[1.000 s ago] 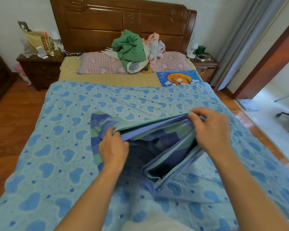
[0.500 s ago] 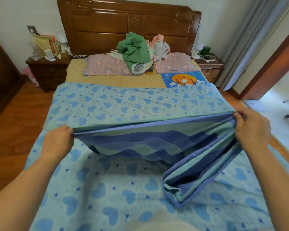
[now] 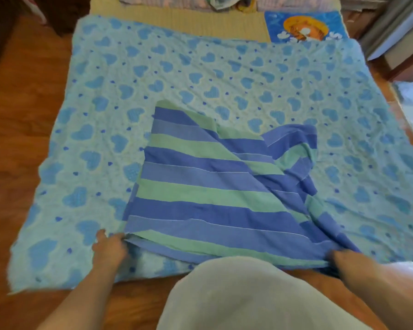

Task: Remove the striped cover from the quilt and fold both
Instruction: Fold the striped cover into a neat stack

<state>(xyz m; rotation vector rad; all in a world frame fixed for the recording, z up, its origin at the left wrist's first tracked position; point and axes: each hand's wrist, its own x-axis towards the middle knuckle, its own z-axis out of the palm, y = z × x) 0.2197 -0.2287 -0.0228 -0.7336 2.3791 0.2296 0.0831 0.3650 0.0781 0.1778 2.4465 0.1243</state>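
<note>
Cover [image 3: 215, 186], held up off the quilt [image 3: 200, 67] half a second ago, now lies on it in a folded panel, right side rumpled. Left hand [image 3: 110, 246] pinches near-left corner; right hand [image 3: 341, 256] grips near-right edge. Fold underway; quilt still unfolded.

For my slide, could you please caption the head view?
Both hands, left hand and right hand, hold the striped cover on the heart-print quilt.

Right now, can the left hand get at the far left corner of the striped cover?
Probably yes: the left hand grips the striped cover at its near corner, and only flat heart-print quilt lies beside it.
</note>
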